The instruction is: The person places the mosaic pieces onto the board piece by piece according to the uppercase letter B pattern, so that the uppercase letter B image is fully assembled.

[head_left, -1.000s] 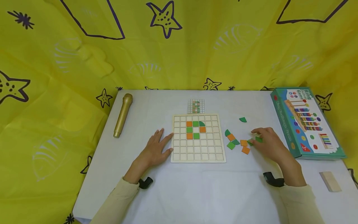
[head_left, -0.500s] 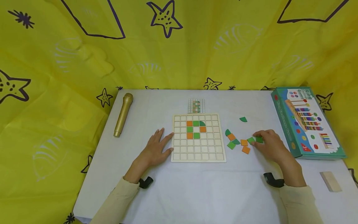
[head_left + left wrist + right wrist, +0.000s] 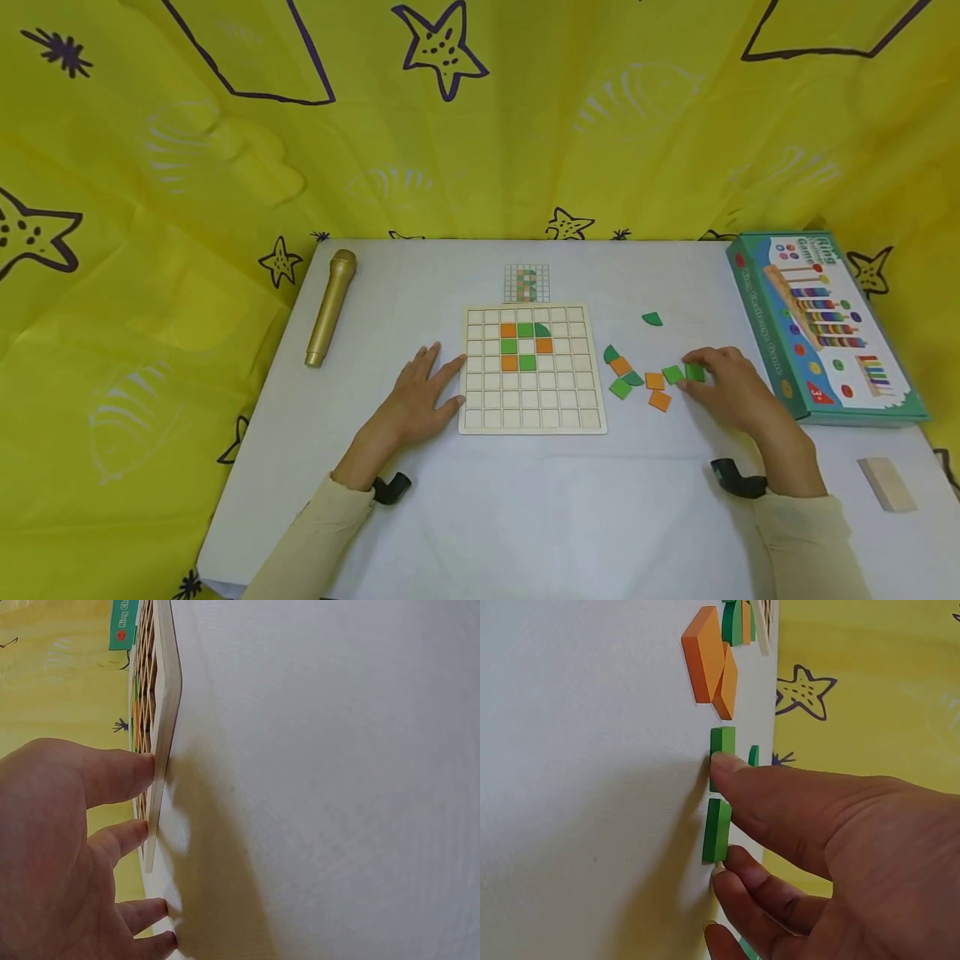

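Note:
A wooden grid board carries orange and green tiles in several of its cells. My left hand lies at its left side with fingers spread; in the left wrist view the thumb touches the board's edge. To the right, two green square tiles lie side by side on the table. My right hand is over them, thumb and fingers bent loosely. In the right wrist view the thumb overlaps one green tile, while fingertips sit right at the far end of the other green tile.
Loose orange tiles and more green pieces lie between the board and my right hand. A small pattern card sits behind the board. A gold microphone is at the left, a game box and a wooden block at the right.
My right thumb has drawn slightly right, off the left green tile, which now shows fully in the head view. The left hand and the board have stayed in place.

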The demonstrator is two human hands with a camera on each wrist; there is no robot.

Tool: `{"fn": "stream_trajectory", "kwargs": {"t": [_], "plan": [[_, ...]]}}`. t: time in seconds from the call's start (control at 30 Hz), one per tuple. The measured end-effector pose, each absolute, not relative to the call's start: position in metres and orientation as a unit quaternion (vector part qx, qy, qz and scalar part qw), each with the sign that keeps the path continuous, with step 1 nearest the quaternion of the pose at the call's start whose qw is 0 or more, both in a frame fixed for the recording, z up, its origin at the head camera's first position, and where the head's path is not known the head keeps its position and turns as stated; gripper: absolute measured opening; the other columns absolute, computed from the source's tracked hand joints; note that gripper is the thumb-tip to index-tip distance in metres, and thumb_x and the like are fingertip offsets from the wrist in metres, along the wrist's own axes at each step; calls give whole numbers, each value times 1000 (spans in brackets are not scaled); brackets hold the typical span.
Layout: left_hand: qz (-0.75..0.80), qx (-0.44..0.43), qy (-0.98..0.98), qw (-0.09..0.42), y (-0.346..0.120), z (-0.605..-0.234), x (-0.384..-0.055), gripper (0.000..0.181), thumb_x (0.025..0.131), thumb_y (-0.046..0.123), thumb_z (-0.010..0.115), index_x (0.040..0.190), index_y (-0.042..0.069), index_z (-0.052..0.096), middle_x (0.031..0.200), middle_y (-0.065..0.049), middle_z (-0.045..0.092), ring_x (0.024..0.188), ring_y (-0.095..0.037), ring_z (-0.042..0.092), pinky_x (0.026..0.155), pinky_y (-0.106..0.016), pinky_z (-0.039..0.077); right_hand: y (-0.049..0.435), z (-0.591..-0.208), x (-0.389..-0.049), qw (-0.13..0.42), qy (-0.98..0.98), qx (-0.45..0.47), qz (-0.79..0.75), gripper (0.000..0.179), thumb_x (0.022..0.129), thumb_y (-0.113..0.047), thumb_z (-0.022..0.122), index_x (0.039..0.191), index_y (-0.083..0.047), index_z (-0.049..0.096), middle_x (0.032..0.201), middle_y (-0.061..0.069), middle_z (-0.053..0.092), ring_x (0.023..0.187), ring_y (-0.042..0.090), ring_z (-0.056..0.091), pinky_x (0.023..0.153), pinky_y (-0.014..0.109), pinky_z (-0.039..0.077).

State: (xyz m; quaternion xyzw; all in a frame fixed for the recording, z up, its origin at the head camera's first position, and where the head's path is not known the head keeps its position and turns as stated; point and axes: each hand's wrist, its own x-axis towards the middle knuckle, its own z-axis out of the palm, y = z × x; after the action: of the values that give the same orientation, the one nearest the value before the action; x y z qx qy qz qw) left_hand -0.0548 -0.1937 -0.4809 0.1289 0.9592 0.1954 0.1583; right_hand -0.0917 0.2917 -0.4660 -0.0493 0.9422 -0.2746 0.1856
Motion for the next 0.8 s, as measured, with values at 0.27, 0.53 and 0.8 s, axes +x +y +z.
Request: {"fn": "stream_trajectory", "kwargs": {"t": [0.27, 0.53, 0.8], "plan": [[200, 132, 958, 157, -195, -480, -55, 65, 106, 44, 53, 166, 24, 37, 175, -22, 13, 163, -45, 7, 130, -62, 14, 289, -468, -105, 179, 944, -73, -268, 39, 103, -10, 63, 138, 6, 54, 129, 35, 50, 116, 51, 47, 99, 70, 43], [196, 129, 959, 159, -195, -481, -55, 65, 106, 44, 54, 166, 25, 37, 176, -21, 12, 163, -44, 7, 130, -61, 14, 274, -468, -141, 185, 941, -68, -274, 52, 109, -29, 57, 141, 11, 50, 128, 34, 51, 117, 50, 49, 101, 70, 42], [199, 130, 959, 157, -195, -481, -55, 65, 106, 44, 54, 166, 25, 36, 176, -20, 12, 163, -44, 7, 130, -61, 14, 245, -472, -175, 188, 940, -80, -273, 36, 109, -10, 53, 138, 10, 51, 130, 33, 48, 116, 47, 50, 103, 62, 47]]}}
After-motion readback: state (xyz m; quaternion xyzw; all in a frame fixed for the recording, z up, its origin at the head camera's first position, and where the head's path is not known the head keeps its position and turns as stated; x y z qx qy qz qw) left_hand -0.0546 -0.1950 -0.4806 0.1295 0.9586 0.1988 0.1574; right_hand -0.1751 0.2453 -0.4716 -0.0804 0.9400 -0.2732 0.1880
